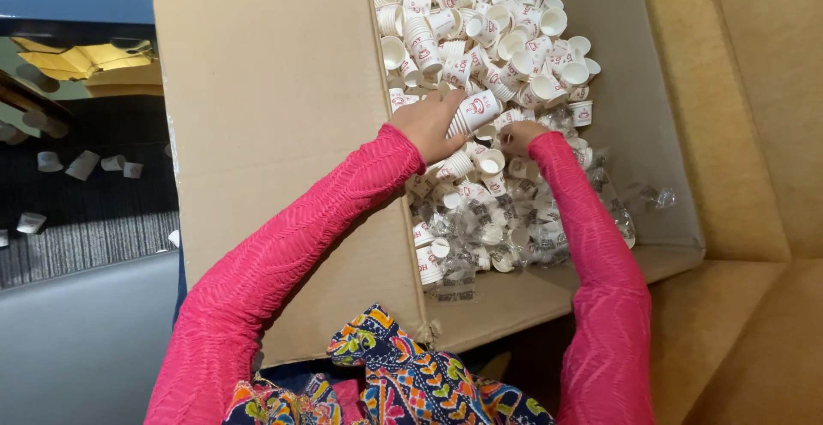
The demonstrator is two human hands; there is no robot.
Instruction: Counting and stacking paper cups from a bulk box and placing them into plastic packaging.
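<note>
Hands deep in a box of paper cups

Cardboard surrounds both your hands: the big brown box [274,133] stands open below you, its wide left flap lying just left of your left forearm and its far wall rising beyond your right wrist. More plain cardboard [754,133] lies well off to the right of your right arm.

Inside the box, a heap of small white paper cups [506,39] with red print fills the space ahead of your fingers. Some cups are nested in short stacks, others lie loose on their sides or mouth up. Under and just behind your wrists, toward your body, sits a layer of crumpled clear plastic wrappers [514,228], with a few cups mixed in.

Your arms, in bright pink sleeves, come in from below and draw close over the heap. Your left hand [429,125] is wrapped around a stack of cups [474,112], which lies tilted with its open end pointing away to the right. Your right hand [521,136] rests palm down on the cups just right of that stack; its fingers are buried among them, so you cannot tell whether they grip anything. The two hands are near each other but not touching.

Far to the left of your left elbow, past the flap, a few loose cups [86,164] lie scattered on a dark ribbed surface [86,210].
</note>
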